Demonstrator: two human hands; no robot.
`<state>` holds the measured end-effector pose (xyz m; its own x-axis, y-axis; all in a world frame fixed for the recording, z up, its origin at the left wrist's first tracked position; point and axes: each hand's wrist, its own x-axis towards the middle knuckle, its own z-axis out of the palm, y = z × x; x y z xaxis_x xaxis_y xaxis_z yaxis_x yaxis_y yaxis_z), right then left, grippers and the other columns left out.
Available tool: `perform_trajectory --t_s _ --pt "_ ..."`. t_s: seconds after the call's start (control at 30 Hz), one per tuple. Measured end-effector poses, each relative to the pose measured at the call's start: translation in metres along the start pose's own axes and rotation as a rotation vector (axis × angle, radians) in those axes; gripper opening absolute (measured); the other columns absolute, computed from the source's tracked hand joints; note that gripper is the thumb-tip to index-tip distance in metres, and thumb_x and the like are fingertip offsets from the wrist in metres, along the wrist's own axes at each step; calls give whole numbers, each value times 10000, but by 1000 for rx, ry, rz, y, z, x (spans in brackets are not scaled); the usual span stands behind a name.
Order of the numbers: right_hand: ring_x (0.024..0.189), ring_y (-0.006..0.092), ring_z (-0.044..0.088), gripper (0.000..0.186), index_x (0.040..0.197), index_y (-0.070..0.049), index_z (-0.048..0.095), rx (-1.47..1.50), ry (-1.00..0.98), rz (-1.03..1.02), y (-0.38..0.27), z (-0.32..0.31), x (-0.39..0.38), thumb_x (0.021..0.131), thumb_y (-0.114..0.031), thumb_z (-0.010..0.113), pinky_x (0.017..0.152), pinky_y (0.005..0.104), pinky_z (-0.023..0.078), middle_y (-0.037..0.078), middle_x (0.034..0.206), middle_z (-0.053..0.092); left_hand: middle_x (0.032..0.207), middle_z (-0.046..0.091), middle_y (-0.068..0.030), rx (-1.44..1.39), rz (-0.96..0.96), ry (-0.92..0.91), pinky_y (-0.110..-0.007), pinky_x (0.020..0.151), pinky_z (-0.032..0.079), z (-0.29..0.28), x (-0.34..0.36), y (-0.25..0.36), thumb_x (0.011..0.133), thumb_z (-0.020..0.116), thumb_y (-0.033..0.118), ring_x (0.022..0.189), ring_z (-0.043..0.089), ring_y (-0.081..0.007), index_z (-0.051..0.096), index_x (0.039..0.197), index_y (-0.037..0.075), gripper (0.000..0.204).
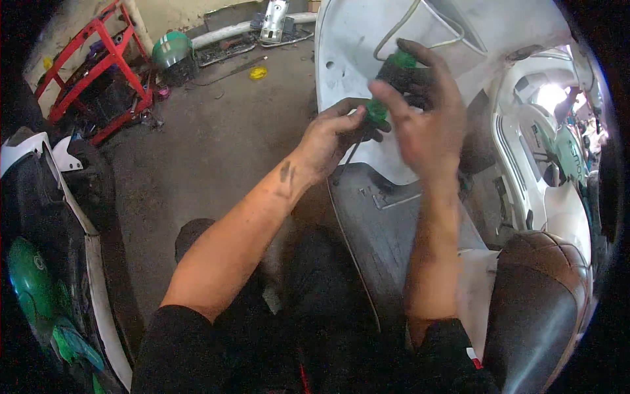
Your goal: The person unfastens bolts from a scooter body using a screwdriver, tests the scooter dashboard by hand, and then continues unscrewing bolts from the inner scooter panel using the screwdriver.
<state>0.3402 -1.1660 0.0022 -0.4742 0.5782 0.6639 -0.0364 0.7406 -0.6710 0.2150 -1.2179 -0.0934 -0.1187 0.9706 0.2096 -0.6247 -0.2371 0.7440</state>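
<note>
My left hand (326, 139) is closed with its thumb and fingers on the lower green end of a small black-and-green part (377, 110). A thin dark cord (355, 150) hangs below that hand. My right hand (426, 118), partly blurred, curls round the upper part, where a dark middle and a second green patch (405, 60) show between thumb and fingers. What kind of part it is I cannot make out. Both hands are in front of a white scooter leg shield (341, 72), with a pale looped cable (387, 41) just above them.
Below my hands is the grey scooter footboard (377, 217); its brown seat (538, 289) is at the lower right. Another white scooter (569, 210) stands at the right. A red metal frame (111, 59), a green helmet (172, 49) and a yellow object (258, 73) lie farther off, left.
</note>
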Motion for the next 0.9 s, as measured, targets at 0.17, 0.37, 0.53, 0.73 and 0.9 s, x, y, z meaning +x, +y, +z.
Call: perform_trajectory --t_s 0.17,0.37,0.53,0.73,0.9 --pt "1025 213 617 545 1231 -79 561 -64 52 -48 4 8 0 765 -206 815 862 358 526 99 1093 638 1025 653 -136 19 -1 44 -365 896 463 -2 -3 -5 1002 507 296 978 612 -230 571 1139 -31 360" --pt "952 231 659 556 1222 -58 544 188 68 71 6 6 -5 766 -217 819 842 368 541 115 1103 645 1314 563 -161 209 -53 -50 -425 1052 397 -12 -2 4 980 515 237 1204 544 -272 467 1321 -67 459" --pt "880 200 669 578 1239 -50 526 -75 159 -88 10 22 -10 763 -196 819 787 337 541 114 1067 650 1004 697 -146 745 -32 94 -321 907 471 -2 -9 5 959 583 140 954 642 -207 625 1137 -59 270" --pt "943 201 642 557 1234 -47 521 232 -24 101 8 11 -2 789 -225 805 816 326 524 126 1046 647 967 719 -149 944 43 65 -355 870 502 1 -10 2 954 579 131 923 677 -234 664 1078 -39 227" --pt "833 236 647 480 1123 -34 568 -94 285 -7 14 23 -6 789 -283 806 766 358 525 112 967 650 909 715 -160 1195 94 39 -364 838 507 -3 -10 1 939 593 171 896 685 -270 691 1018 0 213"
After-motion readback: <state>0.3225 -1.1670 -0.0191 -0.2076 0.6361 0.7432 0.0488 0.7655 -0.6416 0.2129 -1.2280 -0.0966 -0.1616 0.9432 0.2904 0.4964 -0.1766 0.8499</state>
